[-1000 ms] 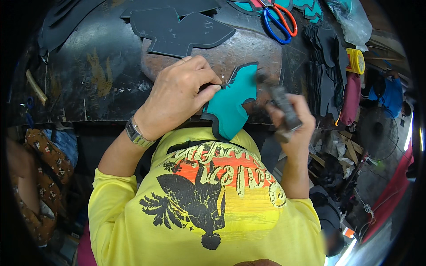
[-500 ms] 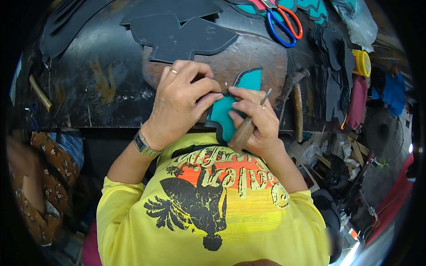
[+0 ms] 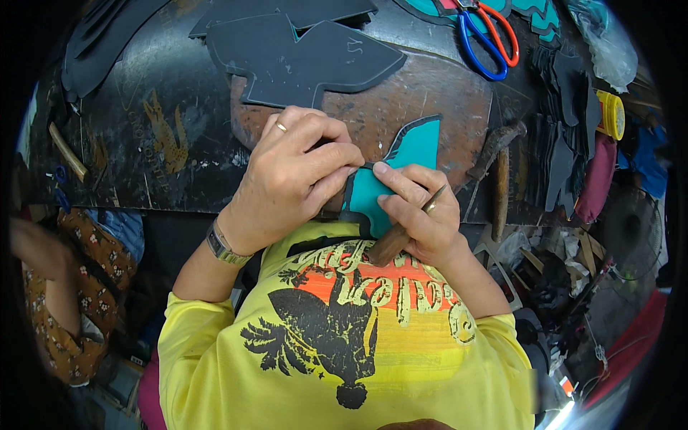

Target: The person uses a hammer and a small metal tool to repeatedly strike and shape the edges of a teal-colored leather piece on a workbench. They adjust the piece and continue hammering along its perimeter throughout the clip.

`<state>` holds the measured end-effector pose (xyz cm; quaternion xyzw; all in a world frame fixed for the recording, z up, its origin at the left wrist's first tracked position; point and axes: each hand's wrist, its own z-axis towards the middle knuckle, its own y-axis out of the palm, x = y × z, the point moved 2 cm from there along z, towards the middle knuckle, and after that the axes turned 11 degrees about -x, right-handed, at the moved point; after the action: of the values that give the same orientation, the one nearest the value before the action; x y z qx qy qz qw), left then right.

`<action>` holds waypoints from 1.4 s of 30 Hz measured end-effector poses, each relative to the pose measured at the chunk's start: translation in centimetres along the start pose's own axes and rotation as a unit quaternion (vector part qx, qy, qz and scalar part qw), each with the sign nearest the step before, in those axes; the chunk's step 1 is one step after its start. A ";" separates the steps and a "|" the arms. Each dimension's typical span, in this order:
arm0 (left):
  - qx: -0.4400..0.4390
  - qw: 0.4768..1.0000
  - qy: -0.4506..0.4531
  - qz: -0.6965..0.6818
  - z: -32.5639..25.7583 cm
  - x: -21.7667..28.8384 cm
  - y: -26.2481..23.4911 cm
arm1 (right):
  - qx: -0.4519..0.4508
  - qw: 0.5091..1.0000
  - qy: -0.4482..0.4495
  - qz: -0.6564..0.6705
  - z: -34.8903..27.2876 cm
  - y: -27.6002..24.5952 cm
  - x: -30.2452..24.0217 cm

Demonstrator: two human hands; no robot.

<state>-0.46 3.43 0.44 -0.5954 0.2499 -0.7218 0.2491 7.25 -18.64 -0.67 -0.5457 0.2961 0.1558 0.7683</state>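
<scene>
A teal fabric piece with a black edge strip (image 3: 426,142) is held between my two hands at the table's near edge. My left hand (image 3: 294,168) is closed, thumb and fingers pinching the black edge at the piece's left side; the fingertips partly hide that spot. My right hand (image 3: 424,215) grips the piece from the right, with thumb and forefinger at its upper edge. Tucked in the same hand is a pointed tool with a wooden handle (image 3: 389,246), its thin metal end sticking up past the fingers.
Dark cut sheets (image 3: 308,61) lie beyond my hands on a brown board (image 3: 430,89). Red-and-blue-handled scissors (image 3: 487,43) rest at the far right. A hammer (image 3: 501,186) and stacked black pieces (image 3: 562,136) are on the right. Another person's arm (image 3: 54,279) shows at left.
The view has shifted a little, so the table things sit further right. My right hand and the teal piece have moved slightly lower and right; both hands keep their hold.
</scene>
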 end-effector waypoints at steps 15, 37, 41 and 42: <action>-0.009 1.000 -0.010 0.003 0.2 0.2 -0.3 | -0.028 0.999 -0.001 0.017 0.6 -0.4 -0.3; 0.029 0.997 0.032 0.065 -0.7 -0.2 -0.1 | -0.036 0.999 -0.004 0.013 1.1 -0.8 -0.5; 0.028 0.997 0.028 0.063 -0.7 -0.3 -0.1 | -0.040 0.999 -0.004 0.015 1.4 -0.9 -0.5; 0.027 0.998 0.022 0.061 -0.6 -0.2 -0.1 | -0.049 0.999 -0.002 0.007 1.4 -1.0 -0.6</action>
<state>-1.07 3.73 0.26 -0.5562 0.2719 -0.7243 0.3033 7.71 -17.61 0.79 -0.5807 0.2905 0.1764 0.7398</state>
